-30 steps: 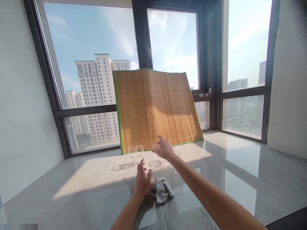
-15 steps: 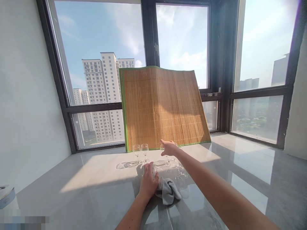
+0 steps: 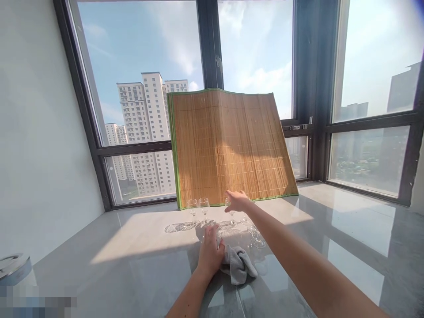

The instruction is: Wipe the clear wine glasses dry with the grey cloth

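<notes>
My left hand [image 3: 210,251] is low over the grey surface, with fingers stretched forward and the thumb apart. It is beside a crumpled grey cloth [image 3: 239,265]; something clear shows faintly between thumb and fingers, too indistinct to name. Farther forward, my right hand [image 3: 237,202] has its thumb and forefinger spread around the bowl of a stemmed glass [image 3: 232,222], and I see no firm grip. Two more stemmed glasses, a left one [image 3: 192,204] and a right one [image 3: 204,204], stand upright to the left. Other glass bases [image 3: 259,242] show beside my right forearm, partly hidden.
A bamboo mat [image 3: 228,141] with green edging leans on the window frame [image 3: 139,147] behind the glasses. A pale lidded container [image 3: 16,269] stands at the left edge. Sunlight and reflections lie across the glossy grey surface [image 3: 139,265].
The whole view has shifted slightly, so everything sits a little farther right. Both hands keep nearly the same places beside the cloth and glasses.
</notes>
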`<state>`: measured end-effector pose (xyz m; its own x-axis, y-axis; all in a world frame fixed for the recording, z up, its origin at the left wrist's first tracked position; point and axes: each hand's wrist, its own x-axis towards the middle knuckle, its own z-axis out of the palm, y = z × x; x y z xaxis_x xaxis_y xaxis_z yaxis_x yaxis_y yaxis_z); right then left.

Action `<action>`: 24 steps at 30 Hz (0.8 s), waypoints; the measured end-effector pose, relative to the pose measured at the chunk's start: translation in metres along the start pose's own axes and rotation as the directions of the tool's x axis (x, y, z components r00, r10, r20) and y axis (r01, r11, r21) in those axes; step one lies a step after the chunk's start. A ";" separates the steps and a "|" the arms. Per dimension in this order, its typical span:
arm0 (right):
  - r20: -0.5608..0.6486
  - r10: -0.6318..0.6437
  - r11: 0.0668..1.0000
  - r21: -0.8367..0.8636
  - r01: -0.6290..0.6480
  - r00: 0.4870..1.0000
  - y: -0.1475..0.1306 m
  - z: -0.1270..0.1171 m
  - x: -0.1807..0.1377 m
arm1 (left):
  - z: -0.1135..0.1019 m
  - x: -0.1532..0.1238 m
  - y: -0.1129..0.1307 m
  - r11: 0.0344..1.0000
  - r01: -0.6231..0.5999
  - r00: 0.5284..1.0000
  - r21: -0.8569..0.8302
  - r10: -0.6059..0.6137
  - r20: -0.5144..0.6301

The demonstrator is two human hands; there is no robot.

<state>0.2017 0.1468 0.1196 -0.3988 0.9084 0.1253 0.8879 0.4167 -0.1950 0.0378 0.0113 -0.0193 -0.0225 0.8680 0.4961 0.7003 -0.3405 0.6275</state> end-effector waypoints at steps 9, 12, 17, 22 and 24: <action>-0.076 0.044 0.999 0.020 -0.042 0.996 0.007 -0.011 -0.012 | -0.003 0.000 0.004 1.000 0.002 1.000 0.003 -0.002 -0.002; -0.156 0.075 0.997 0.021 -0.073 0.985 0.015 -0.022 -0.025 | -0.003 -0.001 0.003 1.000 -0.011 1.000 0.011 0.011 -0.014; -0.191 0.165 0.986 0.038 -0.161 0.968 0.037 -0.029 -0.059 | -0.001 -0.001 0.002 1.000 -0.020 1.000 0.013 0.020 -0.012; -0.031 0.267 0.959 0.107 -0.262 0.963 0.048 -0.022 -0.087 | 0.000 -0.001 0.000 1.000 -0.012 1.000 -0.011 0.012 -0.006; -0.026 0.263 0.957 0.135 -0.258 0.964 0.048 -0.016 -0.093 | 0.000 0.000 -0.001 1.000 -0.018 1.000 -0.005 0.018 -0.007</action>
<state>0.2851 0.0813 0.1144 -0.1451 0.9849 0.0944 0.9214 0.1693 -0.3497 0.0372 0.0111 -0.0200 -0.0148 0.8591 0.5116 0.6973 -0.3578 0.6211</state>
